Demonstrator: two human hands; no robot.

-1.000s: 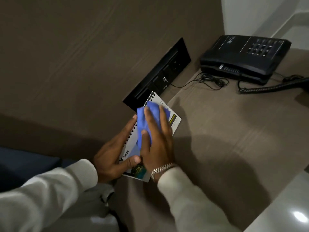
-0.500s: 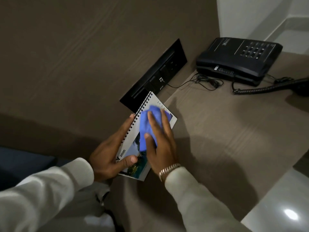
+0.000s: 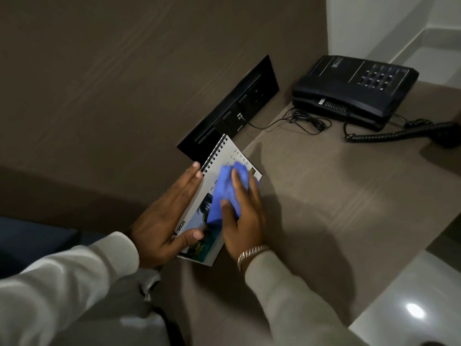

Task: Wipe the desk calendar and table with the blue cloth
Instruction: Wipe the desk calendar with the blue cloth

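Note:
A spiral-bound desk calendar (image 3: 219, 161) with a palm-tree picture and "2026" on it is held tilted above the near left part of the brown table (image 3: 336, 208). My left hand (image 3: 167, 218) grips its left edge, thumb on the front page. My right hand (image 3: 245, 218) presses a bunched blue cloth (image 3: 225, 191) flat against the calendar's front, fingers spread over the cloth. The cloth covers the middle of the page.
A black desk phone (image 3: 354, 88) stands at the back right, its coiled cord and handset (image 3: 424, 132) lying off the base to the right. A black socket panel (image 3: 239, 108) sits in the wall behind the calendar, with a thin cable on the table. A pale floor shows at the lower right.
My right hand and the cloth have slid down and to the right across the calendar page, uncovering more of its top. The left hand keeps its hold.

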